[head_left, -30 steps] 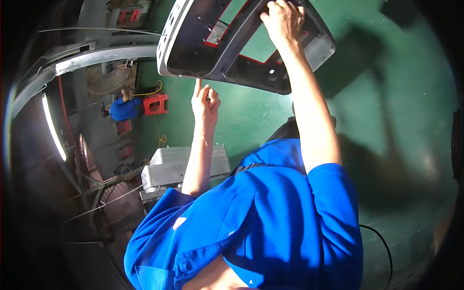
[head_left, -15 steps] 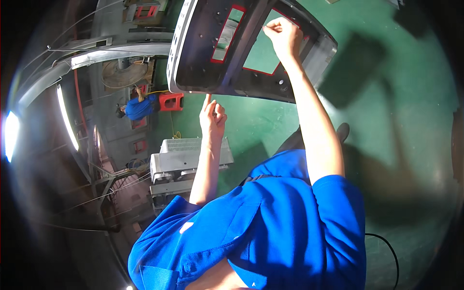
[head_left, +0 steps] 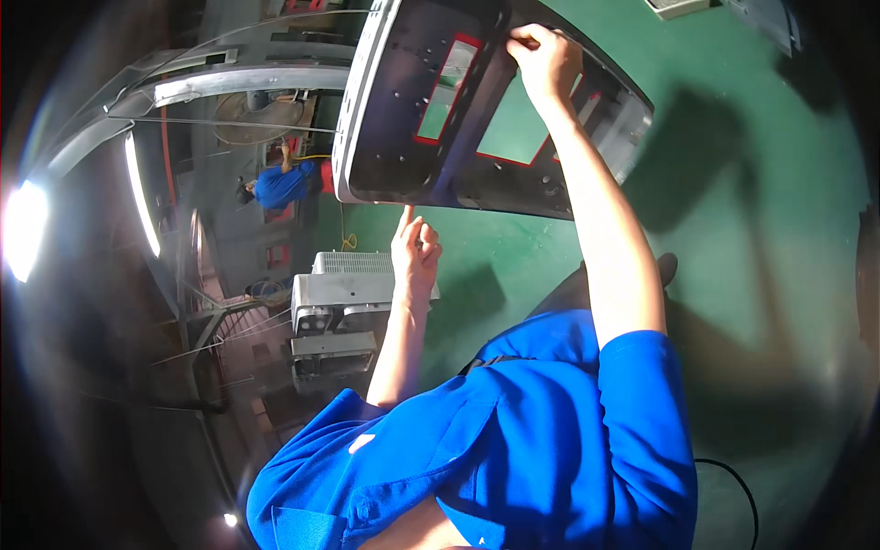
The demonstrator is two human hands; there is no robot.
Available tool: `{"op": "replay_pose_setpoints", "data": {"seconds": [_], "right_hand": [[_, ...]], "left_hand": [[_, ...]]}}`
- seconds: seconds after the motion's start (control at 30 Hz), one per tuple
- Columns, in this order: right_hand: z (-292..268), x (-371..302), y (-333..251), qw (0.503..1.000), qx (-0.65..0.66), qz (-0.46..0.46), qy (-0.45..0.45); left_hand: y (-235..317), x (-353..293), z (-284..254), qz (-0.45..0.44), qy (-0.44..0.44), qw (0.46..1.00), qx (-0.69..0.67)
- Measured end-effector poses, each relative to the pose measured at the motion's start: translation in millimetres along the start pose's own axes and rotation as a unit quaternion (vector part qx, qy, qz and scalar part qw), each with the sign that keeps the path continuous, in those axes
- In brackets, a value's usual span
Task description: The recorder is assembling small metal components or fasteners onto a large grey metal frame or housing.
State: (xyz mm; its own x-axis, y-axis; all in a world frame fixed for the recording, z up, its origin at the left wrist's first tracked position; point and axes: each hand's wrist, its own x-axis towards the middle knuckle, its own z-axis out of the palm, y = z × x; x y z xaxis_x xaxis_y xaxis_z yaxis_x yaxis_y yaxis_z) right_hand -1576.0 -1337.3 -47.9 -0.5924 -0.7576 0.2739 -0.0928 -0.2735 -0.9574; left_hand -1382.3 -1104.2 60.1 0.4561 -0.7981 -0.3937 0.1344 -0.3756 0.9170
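Observation:
A large dark panel (head_left: 385,119) with a pale perforated side hangs in front of me, its top cut off by the picture's edge. Red edging (head_left: 428,140) lines a narrow cutout, and a wider cutout beside it has the same red border (head_left: 504,162). My right hand (head_left: 550,69) reaches across the panel to the wider cutout's far left corner, thumb and fingers pinched; what they hold, if anything, is hidden. My left hand (head_left: 417,257) is below the panel's near edge, index finger stretched up against it, other fingers curled loosely around nothing visible.
Pale metal housings (head_left: 339,291) stand on the green floor (head_left: 715,211) at left. Beyond them a person in blue (head_left: 282,186) works near a red stool (head_left: 326,176) and a large fan (head_left: 252,121). A curved metal beam (head_left: 257,78) crosses the upper left. A black cable (head_left: 750,500) lies lower right.
The panel and surroundings sit lower and farther right in view. My right hand has moved farther along the panel, toward the wider cutout's far edge. My left finger stays at the near edge.

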Motion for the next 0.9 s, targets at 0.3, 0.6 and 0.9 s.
{"op": "replay_pose_setpoints", "data": {"seconds": [0.3, 0.6, 0.9], "right_hand": [[5, 14, 1, 0.988, -0.027, -0.148, -0.047], [7, 17, 1, 0.980, -0.061, -0.171, -0.077], [23, 33, 6, 0.969, -0.091, -0.205, -0.099]], "left_hand": [[-1, 3, -3, 0.008, 0.033, 0.999, -0.014], [-3, 3, -1, -0.004, 0.054, 0.998, -0.012], [0, 4, 4, 0.003, 0.059, 0.998, -0.007]]}}
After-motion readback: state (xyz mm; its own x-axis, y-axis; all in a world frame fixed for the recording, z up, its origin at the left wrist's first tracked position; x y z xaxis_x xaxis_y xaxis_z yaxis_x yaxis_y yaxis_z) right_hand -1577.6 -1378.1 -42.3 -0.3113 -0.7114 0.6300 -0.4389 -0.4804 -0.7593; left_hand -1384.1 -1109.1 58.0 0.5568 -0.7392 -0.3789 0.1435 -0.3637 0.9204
